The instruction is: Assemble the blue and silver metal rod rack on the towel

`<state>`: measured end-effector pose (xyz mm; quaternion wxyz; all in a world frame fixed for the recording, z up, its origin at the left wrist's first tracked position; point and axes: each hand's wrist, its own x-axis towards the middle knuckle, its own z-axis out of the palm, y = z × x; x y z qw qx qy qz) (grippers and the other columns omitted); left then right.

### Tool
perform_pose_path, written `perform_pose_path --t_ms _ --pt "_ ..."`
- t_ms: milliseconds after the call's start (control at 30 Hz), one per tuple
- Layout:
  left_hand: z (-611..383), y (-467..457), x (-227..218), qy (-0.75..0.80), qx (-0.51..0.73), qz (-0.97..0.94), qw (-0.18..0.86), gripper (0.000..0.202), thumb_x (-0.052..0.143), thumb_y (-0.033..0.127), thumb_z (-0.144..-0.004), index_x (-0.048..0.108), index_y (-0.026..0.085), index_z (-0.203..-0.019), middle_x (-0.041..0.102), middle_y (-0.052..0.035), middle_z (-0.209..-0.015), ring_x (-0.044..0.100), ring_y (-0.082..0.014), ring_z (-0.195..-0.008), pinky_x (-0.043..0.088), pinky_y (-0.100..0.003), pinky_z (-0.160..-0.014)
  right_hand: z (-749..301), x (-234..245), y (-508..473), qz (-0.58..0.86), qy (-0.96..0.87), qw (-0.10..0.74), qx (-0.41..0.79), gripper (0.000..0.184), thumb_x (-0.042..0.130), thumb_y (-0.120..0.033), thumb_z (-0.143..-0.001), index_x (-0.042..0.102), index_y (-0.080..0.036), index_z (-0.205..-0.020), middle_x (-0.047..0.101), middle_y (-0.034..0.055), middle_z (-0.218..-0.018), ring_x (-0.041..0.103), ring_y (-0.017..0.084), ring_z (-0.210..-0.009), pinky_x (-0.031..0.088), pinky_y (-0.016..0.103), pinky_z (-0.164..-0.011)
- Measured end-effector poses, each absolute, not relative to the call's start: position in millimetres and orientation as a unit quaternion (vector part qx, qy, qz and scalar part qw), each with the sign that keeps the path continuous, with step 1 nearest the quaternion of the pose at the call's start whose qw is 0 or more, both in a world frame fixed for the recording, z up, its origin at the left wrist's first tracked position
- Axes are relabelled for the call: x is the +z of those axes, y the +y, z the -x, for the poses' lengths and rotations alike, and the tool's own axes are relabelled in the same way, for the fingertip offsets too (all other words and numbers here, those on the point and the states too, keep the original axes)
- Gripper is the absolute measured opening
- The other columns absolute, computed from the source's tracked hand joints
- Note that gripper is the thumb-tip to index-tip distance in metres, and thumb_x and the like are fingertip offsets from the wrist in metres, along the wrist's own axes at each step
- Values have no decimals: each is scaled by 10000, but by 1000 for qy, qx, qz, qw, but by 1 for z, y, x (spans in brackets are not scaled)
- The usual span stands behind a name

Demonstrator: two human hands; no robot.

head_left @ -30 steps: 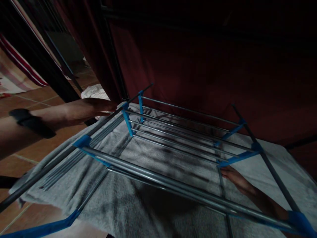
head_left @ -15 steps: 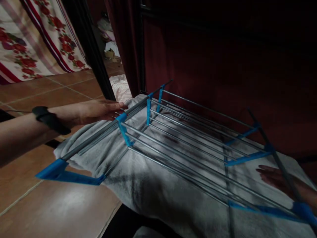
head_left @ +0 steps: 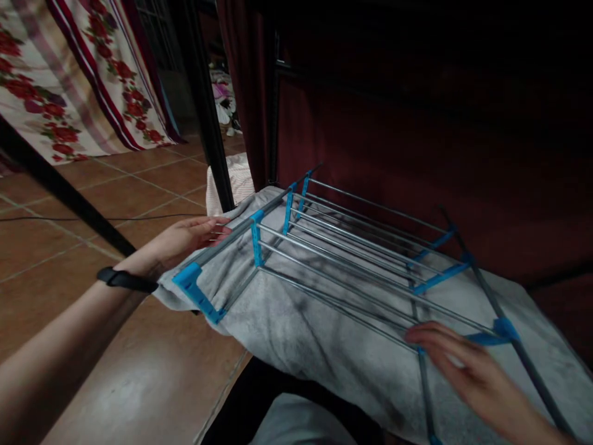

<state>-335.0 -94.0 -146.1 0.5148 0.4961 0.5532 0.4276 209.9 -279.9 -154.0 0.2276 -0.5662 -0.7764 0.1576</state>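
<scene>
A folded drying rack [head_left: 343,259] of grey metal rods and blue plastic joints lies on a grey towel [head_left: 301,334] spread over a low surface. My left hand [head_left: 189,238] lies flat at the towel's left edge beside the rack's outer rod, fingers stretched out; a black band sits on that wrist. My right hand [head_left: 463,371] is at the rack's near right corner, fingers spread over a rod next to a blue joint, slightly blurred. Neither hand grips anything that I can see.
Behind the rack hangs a dark red curtain [head_left: 417,136]. A flowered cloth [head_left: 69,80] hangs at the upper left over a brown tiled floor [head_left: 92,204]. A dark pole [head_left: 204,105] stands by a pale striped cloth [head_left: 236,179] on the floor.
The view has swung left and back, so more floor shows. My left hand has drawn back along the towel's left edge. My right hand has come up from under the rods to the near right corner.
</scene>
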Motion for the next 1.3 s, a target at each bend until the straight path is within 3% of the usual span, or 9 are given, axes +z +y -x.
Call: perform_pose_path --t_ms 100,200,333,433,533,633,767,1033,1300 --pt "343 -100 -188 581 401 -492 509 914 669 703 -706 469 191 -1436 655 -85 -1267 587 -273 -1196 503 -396 -1015 -129 -195 -267 456 -856 123 211 446 385 -228 -976 548 -348 -1373 573 31 -1398 553 190 -1277 472 361 -1086" --pt "352 -105 -230 570 397 -518 499 947 658 694 -714 422 158 -1459 611 -110 -1345 563 -281 -1245 486 -373 -1045 -78 -232 -242 438 -886 89 124 518 343 -86 -935 523 -210 -1404 502 74 -1477 479 223 -1345 382 388 -1151" --pt "362 -112 -258 565 414 -519 489 838 632 632 -773 397 231 -1470 605 -99 -1358 573 -290 -1246 485 -394 -1061 -41 -272 -206 497 -862 95 29 545 307 -33 -932 438 -105 -1456 466 128 -1499 418 251 -1386 272 408 -1201" --pt "362 -110 -262 594 359 -551 463 803 553 641 -792 382 267 -1482 596 -102 -1369 556 -306 -1272 494 -405 -1045 -25 -292 -182 526 -846 81 1 537 328 -47 -939 414 -97 -1467 481 146 -1482 450 264 -1350 289 427 -1182" --pt "353 -97 -267 611 292 -600 425 854 496 620 -772 338 217 -1508 542 -135 -1423 506 -312 -1323 479 -398 -1032 -15 -300 -159 546 -836 54 -6 542 324 -60 -942 412 -126 -1473 547 156 -1401 533 265 -1240 353 423 -1117" --pt "341 -79 -276 571 277 -651 417 879 535 531 -768 279 143 -1514 453 -172 -1492 428 -282 -1388 401 -384 -1104 -13 -297 -143 558 -830 26 7 537 308 -60 -938 450 -159 -1446 628 151 -1252 599 260 -1115 419 408 -1022" --pt "323 -57 -280 495 272 -699 438 819 607 408 -792 260 160 -1491 377 -166 -1540 350 -232 -1433 316 -386 -1162 -14 -293 -133 566 -824 16 22 520 302 -52 -927 528 -222 -1364 647 121 -1218 626 249 -1069 476 378 -915" --pt "297 -32 -285 417 262 -728 477 340 649 373 -813 596 174 -1083 631 -75 -1140 558 -227 -1092 422 -358 -1051 -17 -296 -133 572 -819 30 31 502 278 -81 -958 508 -201 -1389 619 109 -1325 617 248 -1136 481 368 -929" --pt "292 -23 -320 448 320 -681 483 434 665 525 -760 569 134 -921 581 -41 -826 501 -178 -790 458 -322 -788 -17 -285 -132 595 -801 -9 72 528 255 -123 -984 450 -215 -1466 582 98 -1397 616 234 -1164 457 348 -969"
